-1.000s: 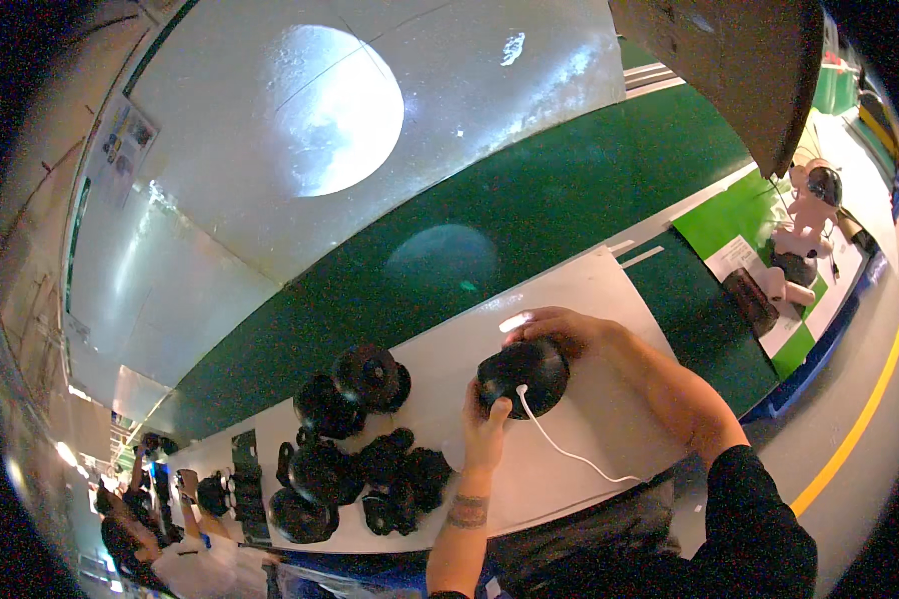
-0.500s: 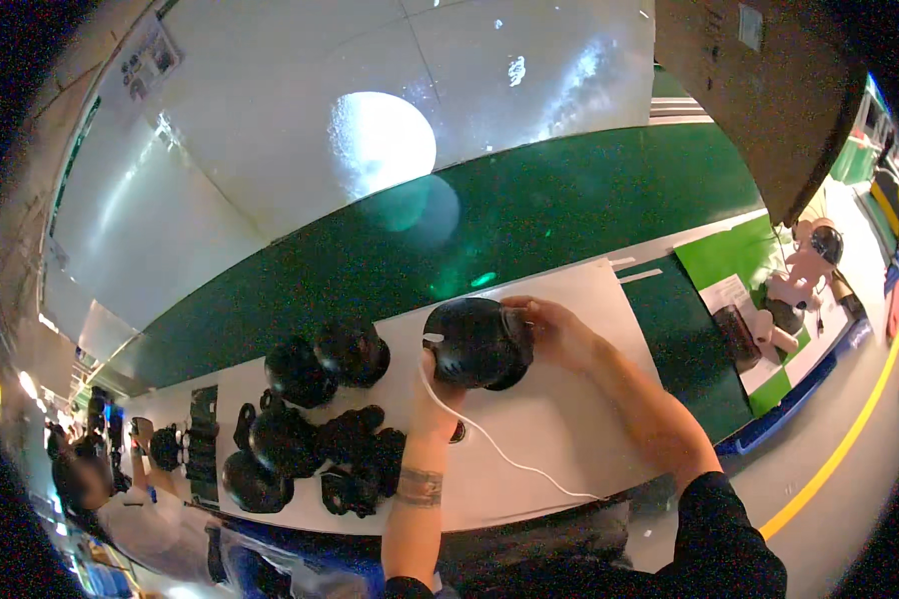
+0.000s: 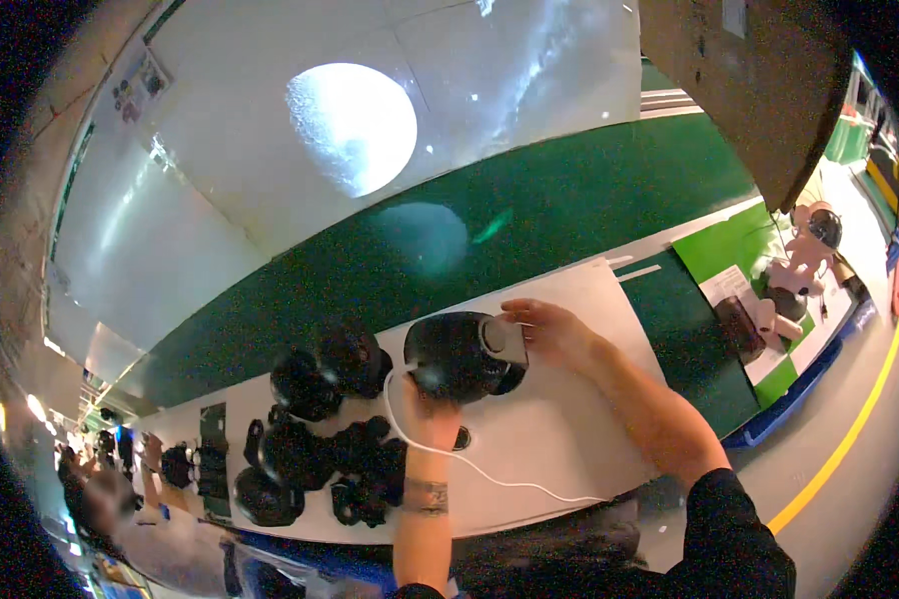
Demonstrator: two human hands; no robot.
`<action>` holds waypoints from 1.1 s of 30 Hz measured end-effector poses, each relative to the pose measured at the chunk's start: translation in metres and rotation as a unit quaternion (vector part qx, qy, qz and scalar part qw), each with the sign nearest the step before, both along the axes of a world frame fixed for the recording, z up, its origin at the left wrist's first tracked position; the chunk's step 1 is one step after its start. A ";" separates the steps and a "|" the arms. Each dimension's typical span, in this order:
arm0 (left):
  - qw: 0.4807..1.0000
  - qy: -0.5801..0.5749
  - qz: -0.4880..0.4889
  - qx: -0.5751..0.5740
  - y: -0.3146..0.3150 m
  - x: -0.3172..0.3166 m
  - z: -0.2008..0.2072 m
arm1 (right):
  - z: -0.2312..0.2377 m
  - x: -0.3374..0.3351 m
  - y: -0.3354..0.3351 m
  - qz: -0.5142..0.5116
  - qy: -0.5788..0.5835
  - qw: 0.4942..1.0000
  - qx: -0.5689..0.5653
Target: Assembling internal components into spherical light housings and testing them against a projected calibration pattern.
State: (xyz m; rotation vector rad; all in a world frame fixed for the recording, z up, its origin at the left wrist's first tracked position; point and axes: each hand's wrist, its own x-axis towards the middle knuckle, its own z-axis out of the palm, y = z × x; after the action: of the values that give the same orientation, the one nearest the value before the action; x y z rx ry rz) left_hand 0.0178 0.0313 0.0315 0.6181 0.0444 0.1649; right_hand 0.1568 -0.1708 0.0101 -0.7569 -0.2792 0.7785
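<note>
A: Where is the device [image 3: 454, 354] found?

B: It is seen near the middle of the frame, held over the white table [image 3: 579, 419]. Its body is black and rounded, and a round part is shown toward its right end.

A: How are the hands placed?

B: The device is grasped at its lower left by the left hand [image 3: 435, 407], whose fingers are mostly hidden. Its right end is met by the fingers of the right hand [image 3: 544, 329]; whether it is gripped there or only touched cannot be told.

A: And the cable [image 3: 504, 475]?

B: It is looped from the device's left end, passed across the left forearm and laid toward the table's near edge, at lower centre.

A: What is set nearby?

B: Black units [image 3: 295, 449] are clustered left of the left hand, at lower left of centre. A small round black item [image 3: 461, 437] is shown just beside the left wrist.

A: What fills the upper frame?

B: A bright moon [image 3: 360, 130] is cast on the pale wall [image 3: 240, 120] at upper left. Below it, a faint glow [image 3: 425, 238] is thrown on a green strip [image 3: 589, 190].
</note>
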 end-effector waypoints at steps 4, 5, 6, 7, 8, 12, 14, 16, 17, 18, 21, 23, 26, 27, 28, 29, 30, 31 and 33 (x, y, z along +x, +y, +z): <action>0.997 0.061 0.032 0.024 -0.019 -0.002 0.029 | -0.008 0.002 -0.010 -0.006 0.003 1.000 0.028; 0.992 0.112 0.056 0.017 -0.022 -0.001 0.033 | -0.012 0.004 -0.011 -0.001 -0.016 0.999 0.043; 0.995 0.087 0.047 0.025 -0.018 -0.004 0.030 | -0.013 0.004 -0.008 -0.003 -0.015 0.999 0.049; 0.995 0.088 0.046 0.030 -0.013 -0.007 0.027 | -0.013 0.005 -0.006 0.003 -0.014 0.998 0.056; 0.999 0.032 0.022 0.026 -0.008 -0.010 0.023 | -0.013 0.005 -0.005 0.009 -0.014 0.998 0.062; 0.996 0.023 0.039 0.076 -0.013 -0.008 0.035 | -0.012 0.005 -0.005 0.015 -0.041 0.996 0.075; 0.996 0.037 0.040 0.065 -0.011 -0.010 0.034 | -0.005 0.002 -0.006 0.013 -0.042 0.998 0.052; 0.996 0.049 0.041 0.054 -0.012 -0.012 0.033 | -0.006 0.002 -0.007 0.016 -0.049 0.997 0.056; 0.996 0.045 0.045 0.064 -0.014 -0.011 0.035 | -0.006 0.003 -0.007 0.019 -0.056 0.996 0.061; 0.995 0.042 0.050 0.075 -0.015 -0.012 0.036 | -0.004 0.001 -0.006 0.019 -0.056 0.996 0.063; 0.995 0.078 0.059 0.026 -0.012 -0.006 0.026 | 0.001 0.000 -0.005 0.015 -0.043 0.997 0.056; 0.994 0.090 0.062 0.022 -0.017 -0.003 0.022 | -0.003 0.003 -0.007 -0.002 -0.023 0.999 0.027; 0.994 0.098 0.004 -0.038 -0.013 0.007 0.002 | -0.010 0.007 -0.008 -0.013 0.006 0.999 0.047; 0.995 0.097 0.002 -0.038 -0.005 0.004 -0.014 | -0.014 0.010 -0.004 -0.014 0.004 0.999 0.047; 0.978 0.093 0.046 0.180 0.005 -0.001 -0.038 | -0.019 0.016 -0.004 -0.017 0.020 0.999 0.045; 0.915 0.079 0.086 0.387 0.007 0.000 -0.052 | -0.020 0.019 -0.005 -0.022 0.035 0.998 0.042; 0.915 0.175 0.080 0.355 -0.013 -0.009 -0.021 | 0.007 0.000 0.000 -0.083 0.067 0.994 -0.034; 0.911 0.202 0.064 0.353 -0.018 -0.010 -0.007 | -0.006 0.004 0.001 -0.087 0.017 0.996 0.005; 0.925 0.143 0.068 0.344 -0.023 -0.010 0.001 | -0.011 0.010 0.003 -0.075 -0.055 0.995 0.024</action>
State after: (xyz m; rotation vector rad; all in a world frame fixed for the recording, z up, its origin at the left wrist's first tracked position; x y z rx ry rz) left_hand 0.0074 0.0087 0.0329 1.3426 0.3228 0.2263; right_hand 0.1669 -0.1680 -0.0010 -0.7678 -0.3359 0.5873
